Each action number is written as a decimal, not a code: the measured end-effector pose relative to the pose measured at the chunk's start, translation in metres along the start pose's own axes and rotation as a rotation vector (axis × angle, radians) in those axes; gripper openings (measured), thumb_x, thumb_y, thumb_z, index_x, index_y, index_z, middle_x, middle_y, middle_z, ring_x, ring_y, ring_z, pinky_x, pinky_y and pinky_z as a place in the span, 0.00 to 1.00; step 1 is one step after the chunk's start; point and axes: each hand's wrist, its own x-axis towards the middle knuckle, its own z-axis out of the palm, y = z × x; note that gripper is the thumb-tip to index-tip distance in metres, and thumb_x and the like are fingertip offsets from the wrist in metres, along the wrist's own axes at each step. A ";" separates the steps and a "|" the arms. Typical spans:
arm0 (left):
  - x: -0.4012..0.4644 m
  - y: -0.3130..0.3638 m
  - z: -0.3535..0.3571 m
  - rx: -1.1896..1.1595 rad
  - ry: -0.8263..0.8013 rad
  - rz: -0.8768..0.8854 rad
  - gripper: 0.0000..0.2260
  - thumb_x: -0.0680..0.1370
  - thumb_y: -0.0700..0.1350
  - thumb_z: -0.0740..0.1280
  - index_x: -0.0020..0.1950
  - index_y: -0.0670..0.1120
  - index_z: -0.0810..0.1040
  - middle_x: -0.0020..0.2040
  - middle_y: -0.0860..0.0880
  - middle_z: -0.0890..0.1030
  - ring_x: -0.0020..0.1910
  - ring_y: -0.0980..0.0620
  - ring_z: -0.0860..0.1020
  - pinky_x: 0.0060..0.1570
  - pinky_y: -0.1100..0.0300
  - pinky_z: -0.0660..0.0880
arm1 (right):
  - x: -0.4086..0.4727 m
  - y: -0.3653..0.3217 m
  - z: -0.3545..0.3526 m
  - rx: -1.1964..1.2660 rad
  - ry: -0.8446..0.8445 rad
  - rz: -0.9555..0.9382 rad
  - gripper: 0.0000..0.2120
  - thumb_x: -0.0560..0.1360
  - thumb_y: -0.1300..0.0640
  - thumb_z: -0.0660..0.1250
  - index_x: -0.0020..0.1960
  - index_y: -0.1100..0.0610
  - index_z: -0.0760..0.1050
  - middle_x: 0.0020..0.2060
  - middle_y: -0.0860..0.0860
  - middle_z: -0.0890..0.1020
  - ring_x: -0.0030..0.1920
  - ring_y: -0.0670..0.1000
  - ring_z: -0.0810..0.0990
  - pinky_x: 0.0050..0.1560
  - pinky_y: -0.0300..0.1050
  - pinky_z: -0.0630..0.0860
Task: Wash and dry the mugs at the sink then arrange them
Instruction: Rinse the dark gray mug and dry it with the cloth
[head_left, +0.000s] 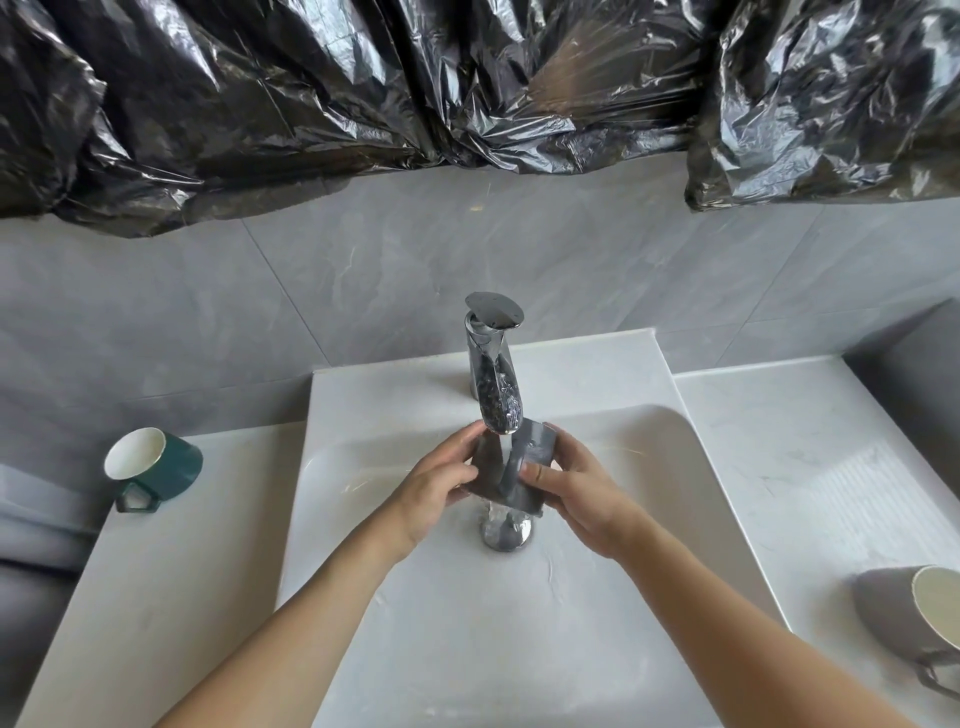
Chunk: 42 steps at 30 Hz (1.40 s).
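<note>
White desk (171, 571) runs round the sink (467, 623), with a grey mug (904, 618) on its side nearest me at right. Over the drain (506, 530) I see my left hand (431, 493) and right hand (582, 499), fingers curled round a dark grey mug (514, 473) under the running tap (493, 364). Farther left a green mug (156, 465) lies tipped; black plastic (363, 93) hangs on the wall behind.
</note>
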 end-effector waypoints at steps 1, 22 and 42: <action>0.000 0.002 0.001 -0.001 -0.001 -0.002 0.25 0.78 0.36 0.57 0.73 0.56 0.69 0.65 0.61 0.78 0.62 0.62 0.76 0.51 0.72 0.74 | 0.000 0.001 0.000 -0.043 0.017 0.000 0.33 0.68 0.62 0.76 0.70 0.60 0.69 0.63 0.59 0.78 0.56 0.54 0.81 0.53 0.46 0.78; 0.010 -0.016 0.002 0.229 0.200 0.120 0.28 0.61 0.56 0.79 0.58 0.53 0.77 0.54 0.54 0.84 0.55 0.56 0.82 0.58 0.52 0.77 | -0.018 0.019 0.015 -0.725 0.038 -0.291 0.54 0.64 0.49 0.77 0.80 0.44 0.48 0.72 0.43 0.68 0.72 0.40 0.68 0.70 0.39 0.68; 0.004 -0.022 -0.006 0.078 0.071 0.069 0.30 0.63 0.51 0.79 0.63 0.60 0.75 0.59 0.49 0.80 0.58 0.46 0.80 0.60 0.51 0.78 | -0.017 0.008 0.000 0.189 -0.119 0.104 0.18 0.78 0.64 0.62 0.66 0.68 0.73 0.61 0.67 0.79 0.62 0.65 0.78 0.68 0.56 0.72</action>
